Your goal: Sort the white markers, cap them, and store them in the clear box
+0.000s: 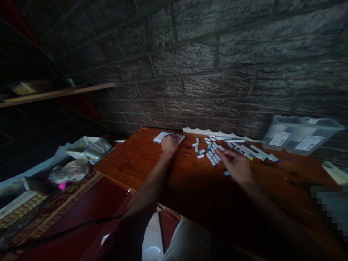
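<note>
On the wooden table, my left hand (170, 143) is over a row of white markers (161, 136) lying side by side with dark ends. Its fingers are curled together, and what they hold is hidden. My right hand (238, 166) is at the near edge of a loose pile of short white markers or caps (213, 158) with green, blue and purple ends. Its thumb and fingers are bent together beside a white piece (221, 148); whether they grip it is too dark to make out. Longer white markers (246, 149) lie behind this hand.
Two joined clear plastic bins (301, 135) with labels stand at the table's back right. A white wavy-edged strip (217, 133) runs along the stone-block wall (190, 87). A wooden shelf (59, 93) juts out at left, above plastic bags (88, 148) beside the table.
</note>
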### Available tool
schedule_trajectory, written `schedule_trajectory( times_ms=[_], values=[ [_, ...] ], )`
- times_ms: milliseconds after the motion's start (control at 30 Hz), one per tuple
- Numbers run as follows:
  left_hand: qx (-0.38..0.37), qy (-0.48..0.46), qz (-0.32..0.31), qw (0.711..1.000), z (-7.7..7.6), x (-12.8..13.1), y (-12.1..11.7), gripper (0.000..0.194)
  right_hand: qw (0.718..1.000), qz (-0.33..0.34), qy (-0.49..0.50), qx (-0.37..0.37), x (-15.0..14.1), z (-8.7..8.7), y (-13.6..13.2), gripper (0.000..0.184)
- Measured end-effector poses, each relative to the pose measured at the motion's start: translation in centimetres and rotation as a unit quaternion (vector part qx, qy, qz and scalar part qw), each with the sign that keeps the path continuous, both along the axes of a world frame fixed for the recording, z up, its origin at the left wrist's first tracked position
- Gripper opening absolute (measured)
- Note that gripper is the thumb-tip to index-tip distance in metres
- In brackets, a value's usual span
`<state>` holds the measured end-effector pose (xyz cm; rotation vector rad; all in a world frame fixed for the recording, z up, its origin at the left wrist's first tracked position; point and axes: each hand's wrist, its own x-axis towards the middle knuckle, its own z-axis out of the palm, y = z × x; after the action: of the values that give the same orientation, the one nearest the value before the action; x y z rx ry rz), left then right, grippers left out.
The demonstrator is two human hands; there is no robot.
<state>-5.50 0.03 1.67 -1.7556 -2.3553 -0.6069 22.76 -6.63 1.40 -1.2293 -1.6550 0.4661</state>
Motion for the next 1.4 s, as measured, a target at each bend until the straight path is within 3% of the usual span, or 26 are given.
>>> schedule_trajectory(
  times_ms=[200,400,867,1400],
  values=[
    [-0.031,0.061,-0.015,0.998,-0.9,0.3,0.9,0.033,1.000,-0.007,-0.017,-0.006,0.0,-0.8,0.2,0.042],
    [-0.033,0.053,0.000,0.998,-1.4,0.3,1.8,0.032,1.000,-0.010,-0.019,-0.010,0.0,-0.6,0.2,0.041],
    [-0.040,0.037,0.024,0.998,-1.4,0.1,1.9,0.033,1.000,0.004,0.004,-0.001,0.0,-1.0,0.4,0.040],
    [-0.028,0.029,0.034,0.999,-1.1,0.1,1.3,0.034,1.000,-0.013,0.002,-0.017,-0.1,-0.2,0.0,0.042]
  ],
)
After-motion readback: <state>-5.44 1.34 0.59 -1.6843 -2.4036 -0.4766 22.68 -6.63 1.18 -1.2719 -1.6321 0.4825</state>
